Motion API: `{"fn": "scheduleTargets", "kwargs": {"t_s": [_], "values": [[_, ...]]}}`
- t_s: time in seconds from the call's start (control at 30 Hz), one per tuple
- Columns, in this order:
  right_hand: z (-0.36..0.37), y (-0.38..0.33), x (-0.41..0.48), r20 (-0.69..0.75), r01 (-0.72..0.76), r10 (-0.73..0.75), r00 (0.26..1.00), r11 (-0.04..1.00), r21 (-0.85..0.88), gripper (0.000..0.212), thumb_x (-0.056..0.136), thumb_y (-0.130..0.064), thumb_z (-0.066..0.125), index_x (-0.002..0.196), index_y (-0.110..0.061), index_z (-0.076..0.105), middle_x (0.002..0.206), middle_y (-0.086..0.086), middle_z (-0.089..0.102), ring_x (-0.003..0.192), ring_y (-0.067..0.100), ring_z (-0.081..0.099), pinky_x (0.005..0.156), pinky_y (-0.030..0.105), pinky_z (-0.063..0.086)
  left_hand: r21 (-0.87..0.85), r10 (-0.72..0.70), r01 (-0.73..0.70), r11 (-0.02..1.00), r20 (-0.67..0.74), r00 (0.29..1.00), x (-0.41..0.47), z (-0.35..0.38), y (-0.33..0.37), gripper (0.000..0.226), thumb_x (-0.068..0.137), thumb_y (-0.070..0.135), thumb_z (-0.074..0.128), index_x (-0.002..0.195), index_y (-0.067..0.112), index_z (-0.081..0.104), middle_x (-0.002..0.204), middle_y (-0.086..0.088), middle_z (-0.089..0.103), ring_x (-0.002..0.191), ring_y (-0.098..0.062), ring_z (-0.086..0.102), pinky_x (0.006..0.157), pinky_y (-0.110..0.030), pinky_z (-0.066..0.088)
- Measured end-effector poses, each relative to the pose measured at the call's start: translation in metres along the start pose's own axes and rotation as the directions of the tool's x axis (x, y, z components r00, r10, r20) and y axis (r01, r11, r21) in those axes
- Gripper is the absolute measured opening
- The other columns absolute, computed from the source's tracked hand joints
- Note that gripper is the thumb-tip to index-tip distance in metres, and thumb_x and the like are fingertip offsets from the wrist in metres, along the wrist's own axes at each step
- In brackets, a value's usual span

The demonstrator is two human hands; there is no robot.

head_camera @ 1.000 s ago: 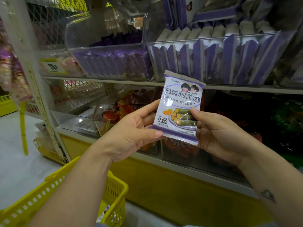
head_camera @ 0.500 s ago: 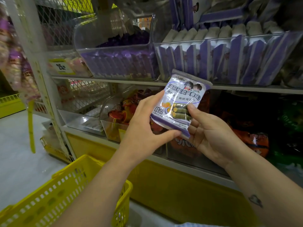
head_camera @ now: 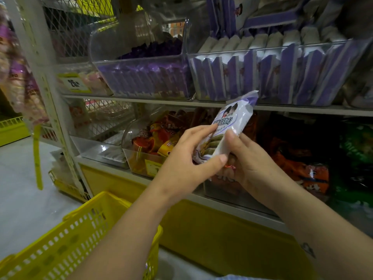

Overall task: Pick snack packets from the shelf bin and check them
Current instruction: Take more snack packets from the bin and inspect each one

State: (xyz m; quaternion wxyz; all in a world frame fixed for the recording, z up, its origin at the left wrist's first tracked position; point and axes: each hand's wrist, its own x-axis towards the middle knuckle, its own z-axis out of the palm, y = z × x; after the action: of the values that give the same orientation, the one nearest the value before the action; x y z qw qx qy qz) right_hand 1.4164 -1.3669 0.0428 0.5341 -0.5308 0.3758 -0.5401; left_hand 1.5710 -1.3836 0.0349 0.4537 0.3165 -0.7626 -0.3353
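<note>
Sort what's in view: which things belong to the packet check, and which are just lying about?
Job: snack packet, held by left hand and right hand; clear bin of purple-and-white packets above.
Lying about: yellow basket, orange packets, price tag.

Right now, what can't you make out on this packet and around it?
Head view:
Print on snack packet: tilted edge-on, blurred, lower part covered by the left hand.
Fingers of right hand: behind the packet.
Price tag on lower bin: partly behind the left hand.
Contents of yellow basket: blocked by left forearm, cut by bottom edge.
</note>
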Motion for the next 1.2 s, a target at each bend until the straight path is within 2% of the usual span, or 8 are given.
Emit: {"fn": "scheduleTargets", "kwargs": {"t_s": [0.13, 0.23, 0.3, 0.4, 0.67, 0.8, 1.03, 1.2], "values": [[-0.004, -0.004, 0.005, -0.047, -0.007, 0.013, 0.999, 0.992, 0.130, 0.057, 0.075, -0.051, 0.052, 0.115, -0.012, 0.059, 0.109, 0.011, 0.071, 0.082, 0.021, 0.066, 0.074, 0.035, 0.057, -0.511, -0.138, 0.190, 0.838, 0.138, 0.981, 0.005, -0.007, 0.000, 0.055, 0.080, 0.015, 0.059, 0.135, 0.017, 0.052, 0.126, -0.003, 0.065, 0.106, -0.014, 0.065, 0.077, -0.026, 0.054], [-0.010, -0.003, 0.006, -0.105, 0.040, -0.026, 0.994, 0.990, 0.139, 0.054, 0.071, -0.036, 0.062, 0.121, -0.015, 0.056, 0.104, 0.000, 0.073, 0.088, 0.012, 0.071, 0.070, 0.028, 0.059, -0.688, -0.115, 0.308, 0.658, 0.312, 0.943, 0.003, -0.010, -0.001, 0.051, 0.087, 0.014, 0.049, 0.137, 0.010, 0.050, 0.128, -0.013, 0.061, 0.111, -0.026, 0.060, 0.084, -0.035, 0.053], [-0.014, -0.003, 0.005, -0.093, 0.080, -0.069, 0.993, 0.989, 0.122, 0.049, 0.071, -0.029, 0.065, 0.118, -0.018, 0.058, 0.102, -0.002, 0.074, 0.096, 0.013, 0.071, 0.072, 0.028, 0.060, -0.699, -0.128, 0.343, 0.628, 0.342, 0.931, 0.002, -0.013, -0.003, 0.047, 0.086, 0.013, 0.049, 0.132, 0.013, 0.057, 0.128, -0.015, 0.062, 0.114, -0.030, 0.061, 0.086, -0.041, 0.055], [-0.018, -0.002, 0.004, -0.069, 0.119, -0.114, 0.991, 0.991, 0.068, 0.049, 0.069, -0.025, 0.069, 0.116, -0.019, 0.058, 0.103, -0.003, 0.074, 0.097, 0.015, 0.071, 0.072, 0.030, 0.060, -0.613, -0.211, 0.341, 0.713, 0.276, 0.938, 0.003, -0.014, -0.007, 0.043, 0.086, 0.014, 0.052, 0.129, 0.016, 0.057, 0.126, -0.014, 0.065, 0.112, -0.031, 0.064, 0.084, -0.043, 0.058], [-0.014, 0.008, 0.002, 0.004, 0.231, -0.234, 0.972, 0.956, -0.181, 0.042, 0.071, -0.021, 0.073, 0.108, -0.029, 0.055, 0.102, -0.011, 0.071, 0.096, 0.008, 0.069, 0.069, 0.026, 0.059, -0.518, -0.166, 0.114, 0.848, -0.054, 0.985, 0.008, -0.010, -0.013, 0.035, 0.082, 0.025, 0.060, 0.117, 0.026, 0.060, 0.098, 0.010, 0.070, 0.093, -0.010, 0.068, 0.074, -0.029, 0.057], [-0.010, 0.007, 0.000, 0.064, 0.320, -0.313, 0.947, 0.922, -0.217, 0.035, 0.086, -0.012, 0.065, 0.109, -0.036, 0.055, 0.106, -0.011, 0.069, 0.100, 0.005, 0.067, 0.070, 0.021, 0.057, -0.531, -0.133, 0.071, 0.845, -0.080, 0.988, 0.009, -0.011, -0.018, 0.028, 0.086, 0.022, 0.061, 0.114, 0.026, 0.061, 0.097, 0.008, 0.070, 0.089, -0.008, 0.066, 0.070, -0.028, 0.055], [-0.008, 0.004, -0.003, 0.079, 0.388, -0.381, 0.921, 0.889, -0.242, 0.042, 0.086, -0.020, 0.060, 0.118, -0.046, 0.052, 0.108, -0.013, 0.064, 0.107, 0.005, 0.064, 0.071, 0.023, 0.058, -0.572, -0.122, 0.062, 0.818, -0.067, 0.990, 0.008, -0.014, -0.022, 0.036, 0.084, 0.019, 0.058, 0.118, 0.028, 0.055, 0.099, 0.006, 0.071, 0.089, -0.009, 0.067, 0.072, -0.033, 0.058], [-0.007, -0.001, -0.005, 0.150, 0.385, -0.356, 0.922, 0.882, -0.272, 0.065, 0.087, -0.026, 0.058, 0.134, -0.059, 0.028, 0.110, -0.025, 0.062, 0.106, -0.002, 0.063, 0.071, 0.015, 0.055, -0.631, -0.174, 0.083, 0.771, -0.083, 0.981, 0.009, -0.014, -0.023, 0.036, 0.083, 0.020, 0.059, 0.117, 0.031, 0.055, 0.106, -0.001, 0.070, 0.093, -0.016, 0.068, 0.072, -0.036, 0.057]]}}
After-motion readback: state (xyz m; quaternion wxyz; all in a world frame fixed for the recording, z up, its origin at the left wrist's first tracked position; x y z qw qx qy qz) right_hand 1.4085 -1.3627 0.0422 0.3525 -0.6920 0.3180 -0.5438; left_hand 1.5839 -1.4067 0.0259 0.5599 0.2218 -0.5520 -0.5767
